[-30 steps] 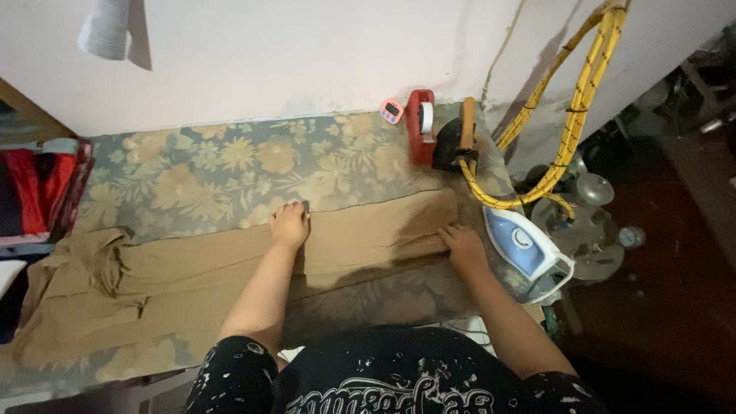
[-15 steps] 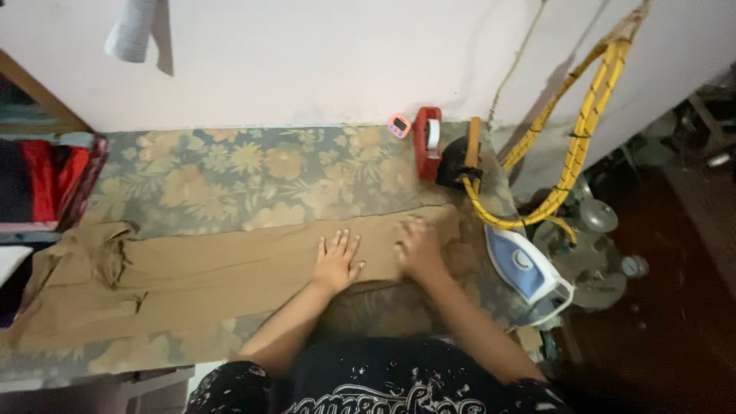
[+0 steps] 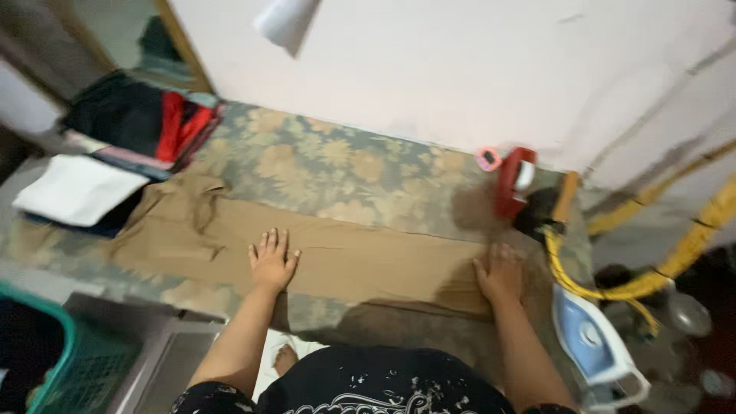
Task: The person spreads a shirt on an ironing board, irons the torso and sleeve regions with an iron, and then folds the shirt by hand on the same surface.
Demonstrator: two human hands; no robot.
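Trousers [image 3: 337, 257], tan, lie flat lengthwise on floral ironing table [image 3: 322, 165] | left hand [image 3: 271, 261] spread open at mid-leg, right hand [image 3: 501, 274] open, pressing hem | step: smoothing the leg, I judge | next calls for iron [image 3: 596, 345], just right of table

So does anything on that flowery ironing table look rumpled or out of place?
Yes: the tan trousers lie smooth under the left hand and right hand, but their waist end near the folded clothes is bunched and wrinkled.

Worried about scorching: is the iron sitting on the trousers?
No, the iron stands at the table's right end, apart from the tan trousers.
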